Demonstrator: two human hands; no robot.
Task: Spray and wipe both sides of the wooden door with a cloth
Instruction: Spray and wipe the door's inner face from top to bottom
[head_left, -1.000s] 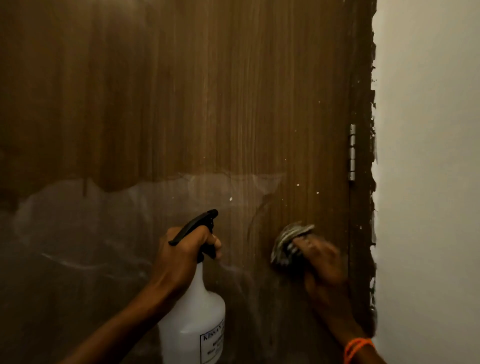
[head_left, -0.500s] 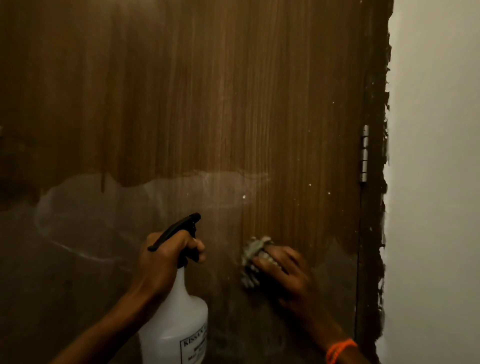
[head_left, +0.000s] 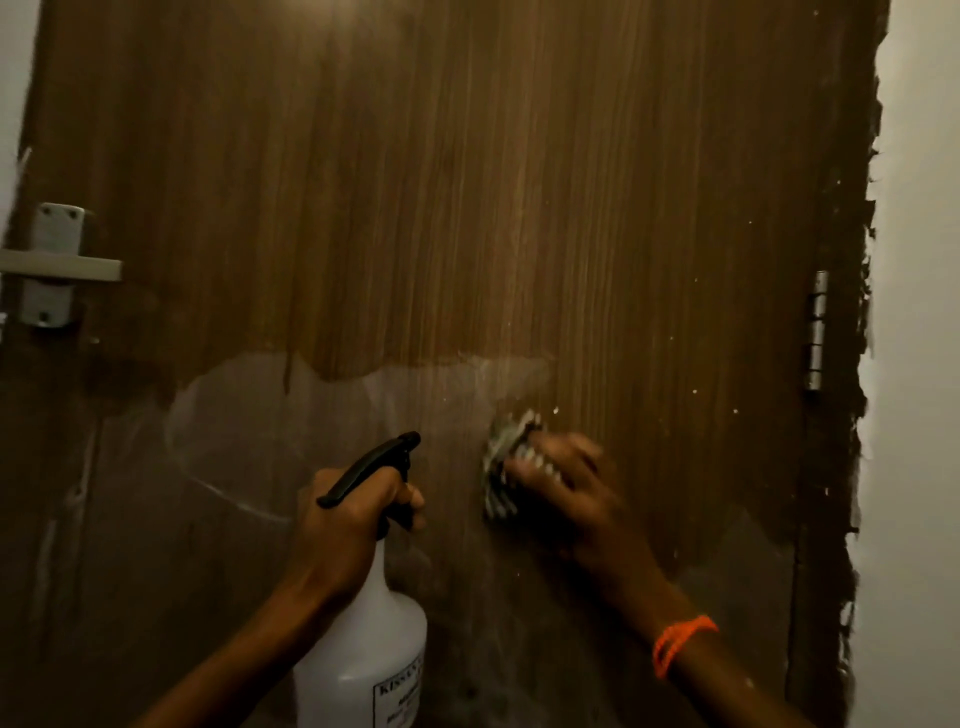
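Wood-grain brown and standing upright, the tall wooden door (head_left: 467, 208) fills most of the view, its long axis vertical and its face turned toward the person; a silver metal hinge (head_left: 816, 330) sits on its right edge against the pale wall (head_left: 919, 364), and a silver lever handle (head_left: 57, 267) on its left edge. A hazy film of wet spray (head_left: 249, 415) covers the lower left part, while the upper part looks dry. The small grey crumpled cloth (head_left: 506, 462) lies flat against the door just right of centre, at the edge of the wet patch, pressed there by the right hand (head_left: 558, 483), whose fingers spread over it; the hand is blurred, so whether they curl round the cloth cannot be told. An orange band (head_left: 683, 642) circles that wrist. The cloth should handle as soft, light and limp, best bunched under the palm so it does not slip on the slick film. To its left the left hand (head_left: 353, 514) grips the neck of the translucent white plastic spray bottle (head_left: 363, 649), one finger near the trigger; its black nozzle (head_left: 379, 462) points up and to the right toward the door, and the bottle's long axis is nearly upright. The bottle looks rigid, fairly light and possibly slippery if wet, so the neck seems the sound place to hold it.
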